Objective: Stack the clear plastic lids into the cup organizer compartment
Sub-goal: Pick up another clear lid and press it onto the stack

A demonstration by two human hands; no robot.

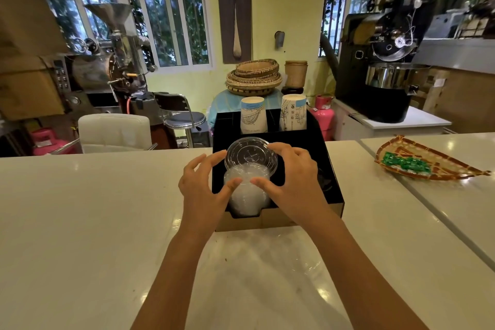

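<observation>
A black cup organizer (330,190) stands on the white counter in front of me. A stack of clear plastic lids (247,191) lies in its front middle compartment, with the rear lid (250,153) tilted up toward me. My left hand (205,186) presses on the stack's left side, thumb on the lids. Thumb and fingers of my right hand (293,177) hold the stack from the right, the fingers touching the tilted lid's rim. Two paper cup stacks (253,118) stand in the back compartments.
A woven tray (401,153) holding green packets (405,165) lies on the counter at the right. A clear plastic wrapper (281,270) lies on the counter between my forearms. Chairs, coffee roasters and baskets stand behind the counter.
</observation>
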